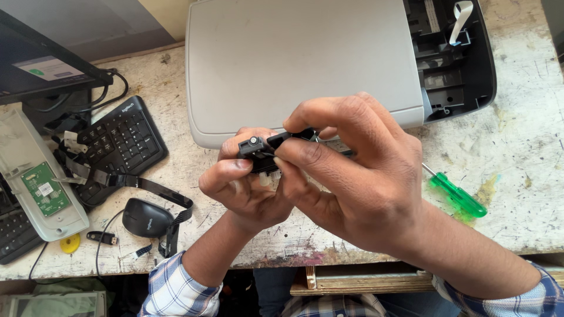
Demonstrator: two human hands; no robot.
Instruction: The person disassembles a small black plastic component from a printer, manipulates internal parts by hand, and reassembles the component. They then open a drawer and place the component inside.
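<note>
left hand (241,188): curled under and around a small black plastic part (258,149), thumb and fingers clamped on its left end and underside
right hand (346,176): closed over the same part from the right and above, thumb and forefinger pinching its right end
hands together: touching, both gripping the one part, held up above the bench (517,176) front edge
part position: between the two hands, just in front of the grey printer lid (294,58)
part long axis: roughly left to right, slightly rising to the right; small round knob faces the camera at the left end
nearer hand: both on it; right covers more, hiding the far end
screwdriver: green translucent-handled screwdriver (457,195) lies on bench just right of right hand, shaft partly hidden behind it
containers: open printer bay (449,53) at upper right, black plastic frame, white ribbon cable (461,17) inside; contents otherwise unclear
left side: black keyboard (120,144), black mouse (147,217), grey panel with green circuit board (44,188), black strap-like cable (147,188), small black USB stick (103,237), yellow disc (69,243)
under bench: wooden drawer edge (364,282)
</note>
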